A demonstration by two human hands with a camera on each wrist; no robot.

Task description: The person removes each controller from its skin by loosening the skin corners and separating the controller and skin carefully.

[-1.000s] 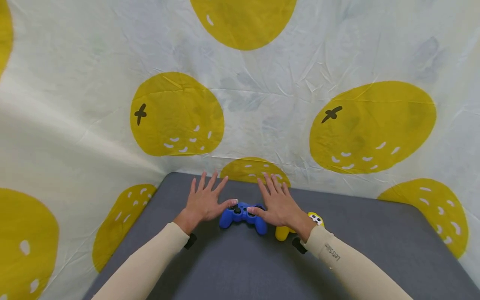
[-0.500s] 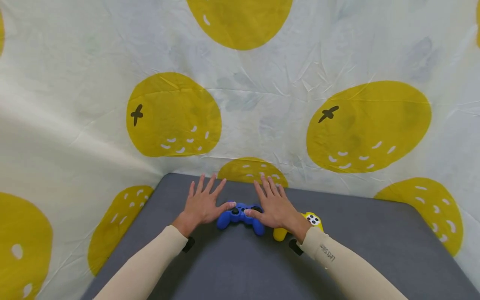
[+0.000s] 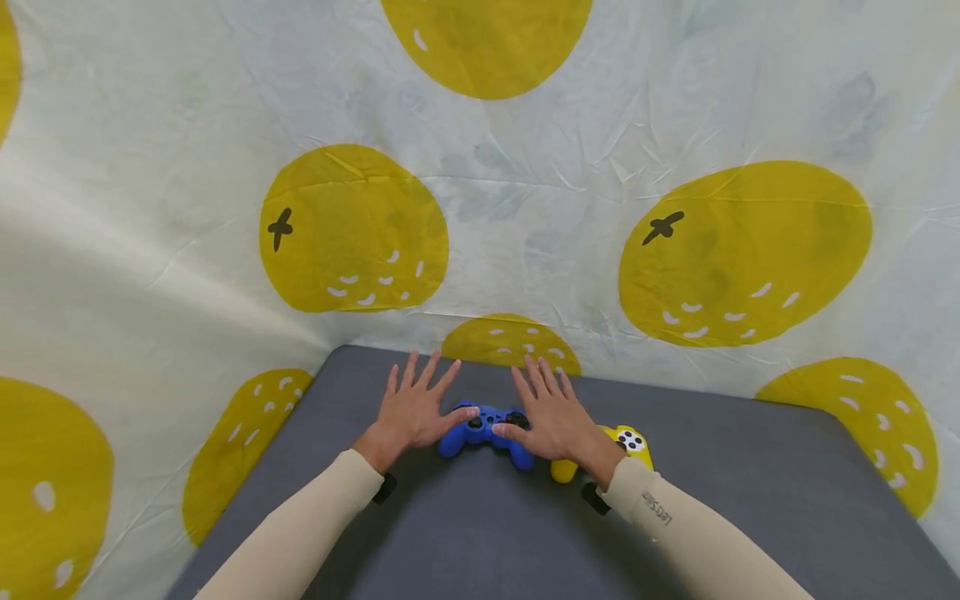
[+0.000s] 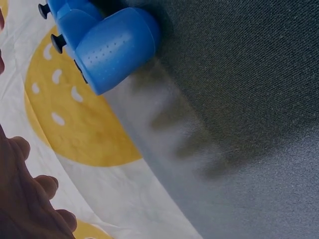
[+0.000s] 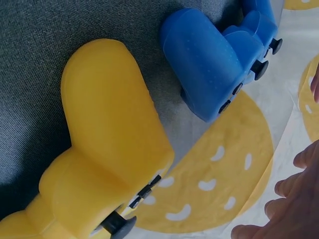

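Observation:
A blue game controller [image 3: 489, 433] lies on the grey table between the two hands. My left hand [image 3: 408, 417] is over its left side, with fingers spread and the thumb overlapping the controller. On the other side my right hand [image 3: 555, 425] has its fingers extended, and its thumb overlaps the blue controller too. A yellow game controller [image 3: 634, 443] lies under the right wrist, which hides its middle. Both hands appear raised: the left wrist view has finger shadows on the table, apart from the left hand [image 4: 30, 194]. Neither hand grips anything.
The dark grey tabletop [image 3: 480, 533] extends around the controllers to a back edge just past the fingertips. A white cloth [image 3: 525, 250] printed with yellow fruit shapes hangs behind the table and along its left side. Dark wrist devices [image 3: 596, 498] sit under the sleeves.
Both hands have shifted slightly back toward the body, still spread. A little more of the yellow controller shows beside the right wrist. The controllers keep their places.

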